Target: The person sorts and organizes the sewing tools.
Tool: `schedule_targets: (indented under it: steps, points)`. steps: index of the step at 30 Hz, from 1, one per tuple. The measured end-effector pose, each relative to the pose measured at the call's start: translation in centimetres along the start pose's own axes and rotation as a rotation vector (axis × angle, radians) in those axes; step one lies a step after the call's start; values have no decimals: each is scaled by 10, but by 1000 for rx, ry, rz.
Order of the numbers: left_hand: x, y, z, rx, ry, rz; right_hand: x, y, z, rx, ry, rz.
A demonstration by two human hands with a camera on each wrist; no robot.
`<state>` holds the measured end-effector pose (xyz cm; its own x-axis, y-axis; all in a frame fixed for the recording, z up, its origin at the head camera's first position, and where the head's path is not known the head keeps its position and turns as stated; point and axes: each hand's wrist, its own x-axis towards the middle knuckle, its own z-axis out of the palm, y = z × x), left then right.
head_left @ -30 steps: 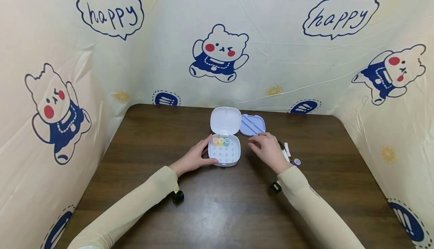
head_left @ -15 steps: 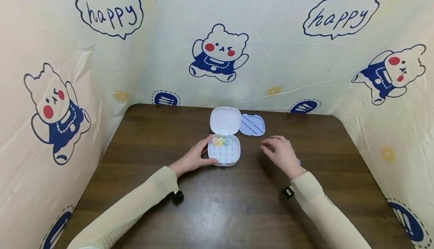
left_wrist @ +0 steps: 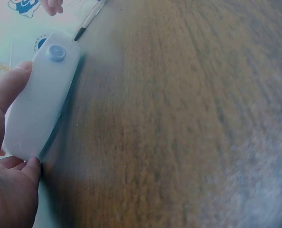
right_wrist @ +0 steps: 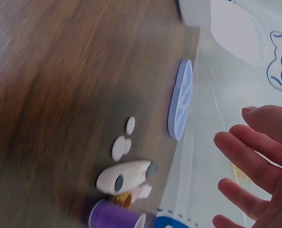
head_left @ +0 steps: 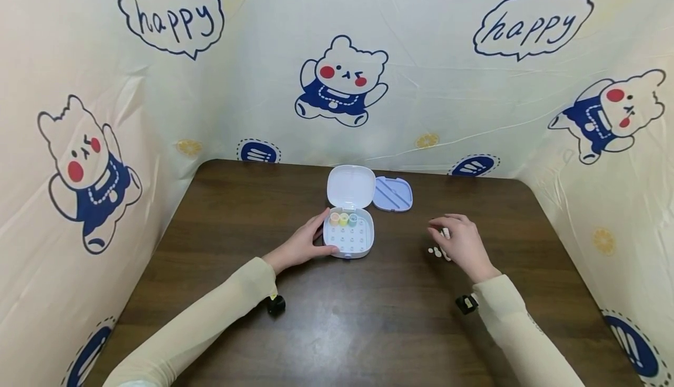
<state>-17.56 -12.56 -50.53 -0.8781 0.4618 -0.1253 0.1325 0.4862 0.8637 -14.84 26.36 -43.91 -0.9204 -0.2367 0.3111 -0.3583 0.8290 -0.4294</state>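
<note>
My left hand (head_left: pixel 300 247) holds the left side of an open white sewing box (left_wrist: pixel 41 104), its thumb at the front corner. Three thread spools (head_left: pixel 343 219), peach, yellow and blue-green, stand in the back row on the pegs inside. Away to the right, my right hand (head_left: pixel 463 246) hovers over a cluster of small items, fingers loosely bent with nothing between them. In the right wrist view that cluster has white buttons (right_wrist: pixel 120 147), a white oblong piece (right_wrist: pixel 124 176) with dark spots, a gold thimble-like piece (right_wrist: pixel 123 199) and a purple thread spool (right_wrist: pixel 113 216).
The raised translucent lid (head_left: pixel 351 187) leans back behind the box. Beside it lies a lilac tray (head_left: pixel 393 194) with diagonal ribs. A printed cloth (head_left: pixel 253 82) rises along the back and sides of the brown wooden table (head_left: pixel 326 328).
My right hand has moved right, away from the lilac tray, to above the small items, and white buttons now show beside it. My left hand and the box have stayed in place.
</note>
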Motion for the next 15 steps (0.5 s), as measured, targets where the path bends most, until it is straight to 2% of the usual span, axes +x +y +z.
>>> schedule_targets:
  steps: [15]
  points:
    - [0,-1,0,-1,0,-22,-18,27,-25,29,-3,95]
